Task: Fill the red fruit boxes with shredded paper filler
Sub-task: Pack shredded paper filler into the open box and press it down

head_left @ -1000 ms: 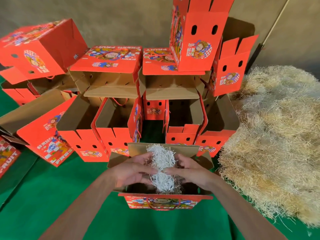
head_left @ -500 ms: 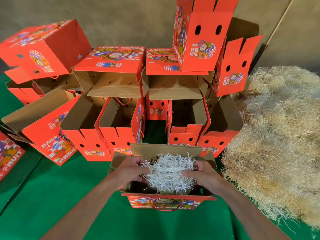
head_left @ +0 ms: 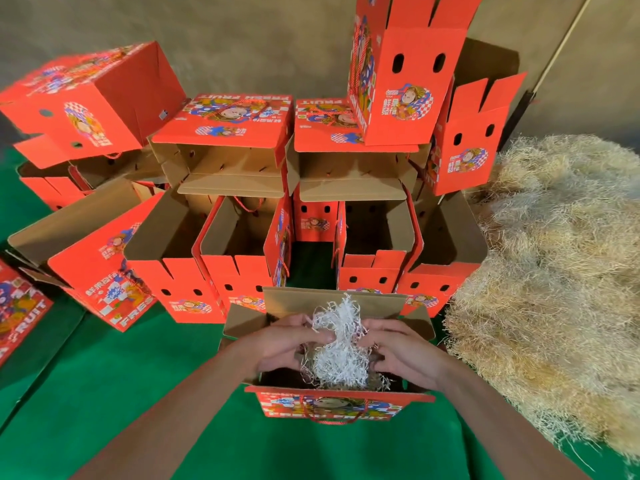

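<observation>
An open red fruit box [head_left: 332, 405] stands right in front of me on the green cloth, its brown flaps folded out. A clump of white shredded paper [head_left: 337, 351] sits in it and rises above the rim. My left hand [head_left: 284, 342] and my right hand [head_left: 401, 351] are both inside the box opening, one on each side of the clump, with fingers curled into the paper and squeezing it together. The bottom of the box is hidden by the paper and my hands.
Several empty red fruit boxes [head_left: 239, 244] are lined up and stacked behind, some lying on their sides. A big heap of straw-coloured shredded paper [head_left: 554, 271] fills the right side. Green cloth [head_left: 138, 393] covers the floor; a wall stands behind.
Half a second ago the paper was spread wide between my hands. Now both hands have moved inward and bunched it into a narrow, taller clump.
</observation>
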